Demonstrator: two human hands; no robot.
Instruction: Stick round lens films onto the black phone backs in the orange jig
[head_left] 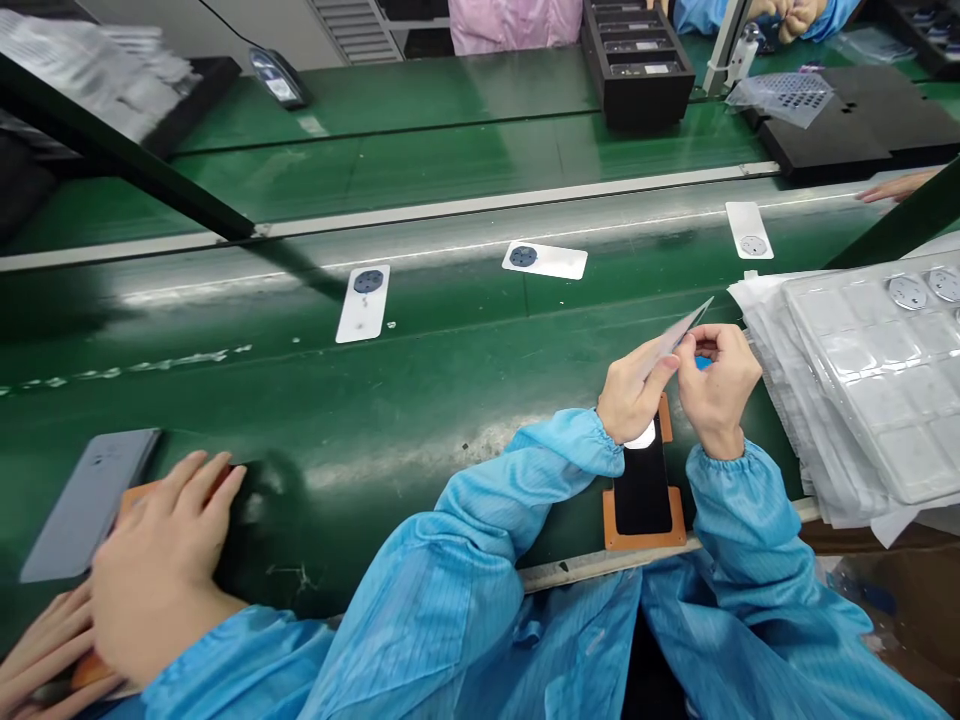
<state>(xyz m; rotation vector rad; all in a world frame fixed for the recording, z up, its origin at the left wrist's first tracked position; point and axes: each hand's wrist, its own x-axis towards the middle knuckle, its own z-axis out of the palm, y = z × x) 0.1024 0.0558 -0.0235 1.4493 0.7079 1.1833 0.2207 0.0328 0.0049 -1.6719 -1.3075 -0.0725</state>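
My left hand [630,395] is closed on a thin, light, flat panel [670,342], which it holds tilted above the bench. At the panel's right edge, the fingers of my right hand [721,380] are pinched together. A small blue patch [703,362] shows among these fingers; what it is I cannot make out. Below both hands lies a black phone-sized plate [643,490] in an orange fixture [646,541]. A white rounded piece [641,437] shows at the plate's upper end, partly covered by my left wrist.
White cards with round discs [362,305] [551,261] [748,230] lie along the green belt [450,340]. Clear trays [870,400] are stacked right. At left, a co-worker's hands [161,540] are near a grey panel [86,505]. Posts [127,150] [900,220] cross the view.
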